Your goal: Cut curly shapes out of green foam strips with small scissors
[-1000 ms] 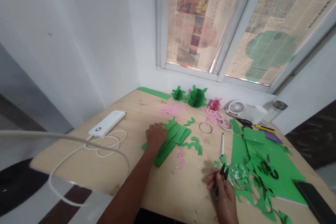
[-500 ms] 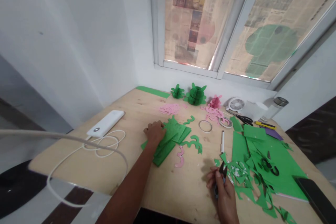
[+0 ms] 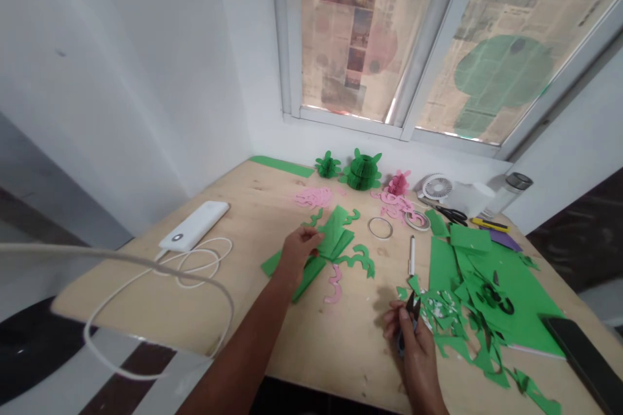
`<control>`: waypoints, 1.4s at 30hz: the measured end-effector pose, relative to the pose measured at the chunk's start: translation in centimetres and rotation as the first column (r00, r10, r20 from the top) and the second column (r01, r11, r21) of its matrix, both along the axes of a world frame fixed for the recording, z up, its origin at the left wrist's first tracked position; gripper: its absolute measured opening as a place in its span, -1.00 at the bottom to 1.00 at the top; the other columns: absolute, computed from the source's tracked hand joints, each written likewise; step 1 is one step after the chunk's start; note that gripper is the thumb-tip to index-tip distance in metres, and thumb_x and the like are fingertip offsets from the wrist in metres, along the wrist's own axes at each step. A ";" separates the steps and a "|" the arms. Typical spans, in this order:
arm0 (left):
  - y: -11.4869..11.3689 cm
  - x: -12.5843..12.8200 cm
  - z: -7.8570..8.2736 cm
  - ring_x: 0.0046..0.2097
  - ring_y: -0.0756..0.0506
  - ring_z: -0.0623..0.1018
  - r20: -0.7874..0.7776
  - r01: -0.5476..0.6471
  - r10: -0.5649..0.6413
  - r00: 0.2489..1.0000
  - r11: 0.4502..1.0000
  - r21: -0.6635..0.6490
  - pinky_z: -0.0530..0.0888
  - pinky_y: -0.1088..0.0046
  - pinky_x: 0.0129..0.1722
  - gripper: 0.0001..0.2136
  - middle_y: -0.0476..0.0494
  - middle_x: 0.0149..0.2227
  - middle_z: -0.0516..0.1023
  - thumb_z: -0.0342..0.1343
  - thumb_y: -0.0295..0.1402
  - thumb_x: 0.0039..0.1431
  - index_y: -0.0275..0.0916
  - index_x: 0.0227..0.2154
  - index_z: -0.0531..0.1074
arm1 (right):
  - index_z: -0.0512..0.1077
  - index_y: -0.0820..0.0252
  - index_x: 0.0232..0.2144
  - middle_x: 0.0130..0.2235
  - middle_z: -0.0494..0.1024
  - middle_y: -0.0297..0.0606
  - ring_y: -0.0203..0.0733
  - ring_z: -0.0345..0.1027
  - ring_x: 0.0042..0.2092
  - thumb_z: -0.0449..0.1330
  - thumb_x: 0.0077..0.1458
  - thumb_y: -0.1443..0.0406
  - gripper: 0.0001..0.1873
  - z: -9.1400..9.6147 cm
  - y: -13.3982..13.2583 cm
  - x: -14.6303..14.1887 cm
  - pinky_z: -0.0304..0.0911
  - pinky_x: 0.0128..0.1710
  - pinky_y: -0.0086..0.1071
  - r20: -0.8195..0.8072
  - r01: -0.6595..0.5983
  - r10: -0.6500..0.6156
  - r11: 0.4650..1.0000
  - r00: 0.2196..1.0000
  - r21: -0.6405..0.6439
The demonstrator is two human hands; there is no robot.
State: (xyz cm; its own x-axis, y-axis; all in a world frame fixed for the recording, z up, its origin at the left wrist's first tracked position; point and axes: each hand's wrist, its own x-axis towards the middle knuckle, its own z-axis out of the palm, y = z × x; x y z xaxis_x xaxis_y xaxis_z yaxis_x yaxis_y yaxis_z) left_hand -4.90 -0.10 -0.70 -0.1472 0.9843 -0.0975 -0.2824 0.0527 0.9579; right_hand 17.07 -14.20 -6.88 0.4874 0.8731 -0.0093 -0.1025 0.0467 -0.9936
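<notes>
My left hand (image 3: 298, 251) is over a loose pile of folded green paper (image 3: 311, 277), its fingertips pinching a green paper piece (image 3: 333, 225) at the top. Wavy green cut-outs (image 3: 361, 260) and a wavy pink cut-out (image 3: 333, 285) lie just right of the pile. Near the table's front edge, my right hand (image 3: 417, 347) has its fingers wrapped round a pair of small snips (image 3: 413, 311). The blades point away from me and stand slightly apart. Green paper scraps (image 3: 440, 311) lie beside that hand.
A power bank (image 3: 195, 225) with a looped white cable is at left. Green and pink paper figures (image 3: 363, 172) line the back. Tape rolls (image 3: 380, 228), a marker (image 3: 412, 256), scissors (image 3: 452, 214), a cutter (image 3: 490, 225), green sheets (image 3: 530, 298) and a phone (image 3: 579, 356) are at right.
My left hand has shifted right across the pile and now pinches a piece at its top. A wavy green cut-out shows behind it. My right hand stays about where it was with the snips.
</notes>
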 end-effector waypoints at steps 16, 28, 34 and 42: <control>-7.2 6.3 -1.0 -0.44 0.04 0.43 0.397 0.348 -0.254 0.882 0.919 -0.184 0.38 0.50 -0.44 -0.70 -0.01 -0.47 0.44 0.40 -0.32 -0.25 -0.26 -0.55 0.35 | 0.33 0.18 -0.56 -0.71 0.12 -0.57 -0.43 -0.09 -0.68 0.38 -0.20 -0.02 -0.56 3.5 6.2 -3.4 -0.19 -0.71 -0.49 -0.088 -0.063 0.059 0.997 0.994 -0.049; -3.6 2.6 -1.6 -0.28 -0.12 0.48 -0.850 0.228 -0.063 0.522 0.971 0.069 0.36 0.35 -0.20 -0.91 -0.09 -0.42 0.53 0.04 -0.43 0.08 -0.17 -0.45 0.42 | 0.24 0.15 -0.55 -0.68 0.09 -0.62 -0.47 -0.11 -0.67 0.45 -0.38 0.05 -0.48 3.2 9.2 -0.8 -0.19 -0.69 -0.50 -0.163 -0.003 -0.003 0.999 0.987 -0.041; -1.0 3.7 -1.2 -0.08 -0.25 0.44 -0.995 0.417 -0.066 0.077 0.908 -0.028 0.28 0.20 -0.07 -0.88 -0.23 -0.24 0.56 0.04 -0.42 0.12 -0.21 -0.37 0.48 | 0.24 0.14 -0.54 -0.66 0.12 -0.63 -0.48 -0.08 -0.67 0.48 -0.43 0.05 -0.44 1.8 9.6 0.4 -0.16 -0.71 -0.52 -0.260 0.083 -0.091 0.996 0.961 -0.042; 1.1 6.6 -2.3 -0.02 -0.30 0.40 -0.997 0.532 0.031 -0.064 0.846 -0.008 0.19 0.09 -0.02 -0.86 -0.27 -0.17 0.54 0.06 -0.34 0.15 -0.21 -0.33 0.50 | 0.28 0.17 -0.53 -0.68 0.13 -0.62 -0.47 -0.07 -0.69 0.46 -0.40 0.05 -0.48 1.8 9.6 0.6 -0.17 -0.71 -0.50 -0.182 0.086 -0.096 0.994 0.979 -0.061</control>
State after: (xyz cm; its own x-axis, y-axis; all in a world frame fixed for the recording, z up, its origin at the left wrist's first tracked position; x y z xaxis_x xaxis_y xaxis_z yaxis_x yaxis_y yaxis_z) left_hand 1.68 1.03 -3.03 0.4512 0.8805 0.1454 0.8547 -0.4732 0.2134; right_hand 17.64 -4.56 -5.11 0.5505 0.8210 -0.1513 -0.2817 0.0121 -0.9594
